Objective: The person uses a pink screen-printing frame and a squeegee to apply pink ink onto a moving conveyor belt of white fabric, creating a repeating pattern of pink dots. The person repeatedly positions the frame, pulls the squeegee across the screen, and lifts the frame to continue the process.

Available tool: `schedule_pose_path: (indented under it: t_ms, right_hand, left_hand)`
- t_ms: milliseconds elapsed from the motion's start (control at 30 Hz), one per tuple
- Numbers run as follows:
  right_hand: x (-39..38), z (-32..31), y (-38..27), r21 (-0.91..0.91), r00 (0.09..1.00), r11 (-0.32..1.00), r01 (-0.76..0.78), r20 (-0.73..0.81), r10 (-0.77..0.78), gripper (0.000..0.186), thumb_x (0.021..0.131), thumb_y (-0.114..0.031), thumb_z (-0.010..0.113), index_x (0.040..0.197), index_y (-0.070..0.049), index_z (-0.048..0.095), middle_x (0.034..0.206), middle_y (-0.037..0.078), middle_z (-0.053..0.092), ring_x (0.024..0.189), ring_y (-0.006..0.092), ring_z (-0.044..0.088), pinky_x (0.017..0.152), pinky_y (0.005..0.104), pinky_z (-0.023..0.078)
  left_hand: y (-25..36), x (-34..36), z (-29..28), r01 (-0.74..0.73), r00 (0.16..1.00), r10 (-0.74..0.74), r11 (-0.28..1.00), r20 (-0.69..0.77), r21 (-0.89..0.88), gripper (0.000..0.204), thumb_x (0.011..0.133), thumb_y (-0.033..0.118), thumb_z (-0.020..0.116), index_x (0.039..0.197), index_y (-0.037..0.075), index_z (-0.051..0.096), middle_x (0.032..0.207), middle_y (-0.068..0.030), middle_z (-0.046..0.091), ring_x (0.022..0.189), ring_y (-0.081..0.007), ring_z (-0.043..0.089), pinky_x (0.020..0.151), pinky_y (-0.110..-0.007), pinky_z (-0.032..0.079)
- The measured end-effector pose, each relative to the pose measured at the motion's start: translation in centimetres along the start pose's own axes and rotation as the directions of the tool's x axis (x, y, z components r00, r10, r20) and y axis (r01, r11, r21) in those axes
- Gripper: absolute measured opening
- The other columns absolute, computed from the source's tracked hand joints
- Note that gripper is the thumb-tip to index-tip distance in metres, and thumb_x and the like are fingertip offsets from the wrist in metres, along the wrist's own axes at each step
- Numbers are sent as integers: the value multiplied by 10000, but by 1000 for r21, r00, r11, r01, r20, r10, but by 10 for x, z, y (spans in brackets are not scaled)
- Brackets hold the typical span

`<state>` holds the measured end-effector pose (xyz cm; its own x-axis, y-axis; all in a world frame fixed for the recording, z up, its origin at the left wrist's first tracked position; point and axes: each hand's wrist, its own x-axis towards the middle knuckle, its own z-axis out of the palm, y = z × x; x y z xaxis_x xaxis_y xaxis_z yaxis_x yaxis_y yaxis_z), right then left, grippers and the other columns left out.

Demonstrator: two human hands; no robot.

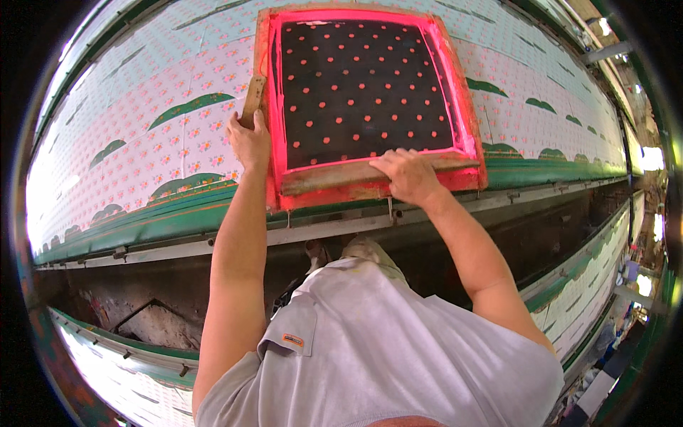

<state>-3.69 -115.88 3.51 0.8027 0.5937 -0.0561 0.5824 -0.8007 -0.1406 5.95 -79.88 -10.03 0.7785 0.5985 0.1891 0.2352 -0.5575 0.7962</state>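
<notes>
A screen-printing frame (pixel 469 135) with a red-stained wooden border lies on the fabric-covered table. Its dark mesh (pixel 356 92) carries rows of small pinkish-red spots, with bright pink ink along the edges. Closed around a wooden handle (pixel 252 99) at the frame's left side is my left hand (pixel 250 139). Along the near edge of the mesh lies a long wooden squeegee (pixel 334 174). My right hand (pixel 407 174) grips it right of its middle, fingers curled over the top. The squeegee's blade is hidden below the wood.
Fabric printed with small flowers (pixel 206 135) covers the long table to both sides. A metal rail (pixel 327 226) runs along its near green edge (pixel 142 220). Behind me stands another long table with fabric (pixel 121 377). Assorted items (pixel 605 356) lie at the lower right.
</notes>
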Motion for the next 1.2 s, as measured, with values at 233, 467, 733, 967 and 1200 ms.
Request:
schedule_pose_path:
  t_ms: [233, 467, 733, 967, 1200]
  right_hand:
    - [-29, 2, 15, 238, 973, 957, 165, -199, -118, 365, 884, -304, 855, 1162, -80, 779, 1134, 126, 771, 1122, 353, 715, 1018, 481, 561]
    - [-120, -2, 196, 354, 634, 840, -411, -551, 542, 256, 1029, -173, 735, 1245, -49, 794, 1188, 140, 785, 1147, 334, 736, 1027, 485, 570]
    - [-192, 61, 240, 990, 265, 122, 73, -137, 954, 540, 1154, -381, 578, 1419, 78, 685, 1316, 221, 758, 1241, 310, 718, 1082, 460, 572]
    - [-186, 37, 244, 942, 474, -88, 325, -82, 876, 798, 1150, -608, 415, 1611, 34, 522, 1570, 304, 587, 1465, 417, 557, 1256, 554, 414]
    - [-189, -13, 248, 948, 684, -17, 319, -217, 696, 897, 1117, -638, 443, 1643, 88, 447, 1688, 348, 438, 1571, 458, 423, 1301, 569, 315]
  left_hand:
    - [13, 8, -4, 181, 976, -200, 967, 91, 181, 657, 930, 559, 830, 1174, -46, 751, 1102, -261, 784, 1031, -420, 749, 940, -507, 567]
    - [7, 16, -1, 219, 968, -229, 970, 106, 104, 655, 913, 559, 867, 1041, -71, 748, 944, -227, 761, 874, -372, 721, 844, -505, 557]
    - [16, 15, -1, 252, 958, -272, 951, 95, 176, 614, 937, 528, 859, 950, -66, 705, 886, -160, 720, 804, -287, 653, 779, -458, 534]
    - [16, 16, 1, 234, 967, -246, 960, 61, 155, 637, 931, 540, 854, 960, -78, 703, 884, -194, 717, 812, -316, 649, 779, -483, 531]
    - [17, 18, -5, 401, 903, -385, 915, 190, -52, 567, 926, 534, 872, 918, -7, 702, 853, -95, 698, 759, -216, 632, 702, -422, 520]
